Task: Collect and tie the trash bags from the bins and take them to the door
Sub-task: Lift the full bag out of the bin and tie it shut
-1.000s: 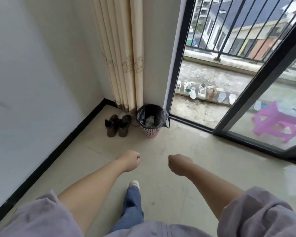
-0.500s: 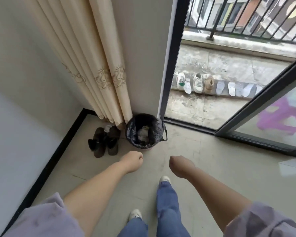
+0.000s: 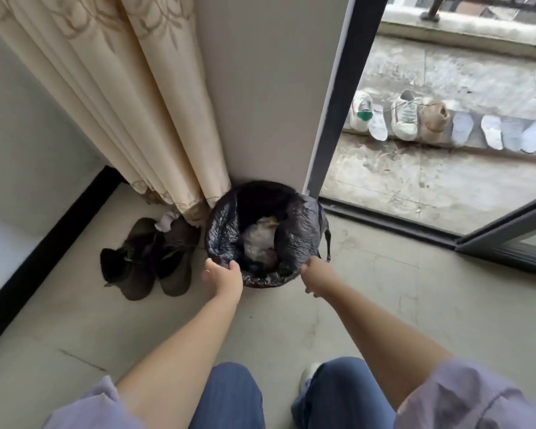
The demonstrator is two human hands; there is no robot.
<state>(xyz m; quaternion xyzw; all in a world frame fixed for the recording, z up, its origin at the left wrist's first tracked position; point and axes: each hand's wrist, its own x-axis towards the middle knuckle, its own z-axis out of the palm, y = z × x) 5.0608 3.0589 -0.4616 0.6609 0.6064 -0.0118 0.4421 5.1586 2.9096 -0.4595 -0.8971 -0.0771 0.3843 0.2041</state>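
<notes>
A small round bin lined with a black trash bag (image 3: pixel 294 236) stands on the floor in the corner, against the wall and the door frame. Crumpled white paper trash (image 3: pixel 258 239) lies inside it. My left hand (image 3: pixel 222 275) grips the bag's near-left rim, thumb over the edge. At the near-right rim my right hand (image 3: pixel 314 275) touches the bag; its fingers curl under the rim and are partly hidden. The bin itself is hidden under the bag.
A pair of dark shoes (image 3: pixel 149 258) lies left of the bin. A beige curtain (image 3: pixel 130 103) hangs down to the bin's left. The sliding door frame (image 3: pixel 337 103) rises right behind the bin; beyond it a balcony holds a row of shoes (image 3: pixel 406 119).
I have stepped up close to the bin and bent over it. Both hands, fists in the air before, have reached forward and down onto the bag's rim.
</notes>
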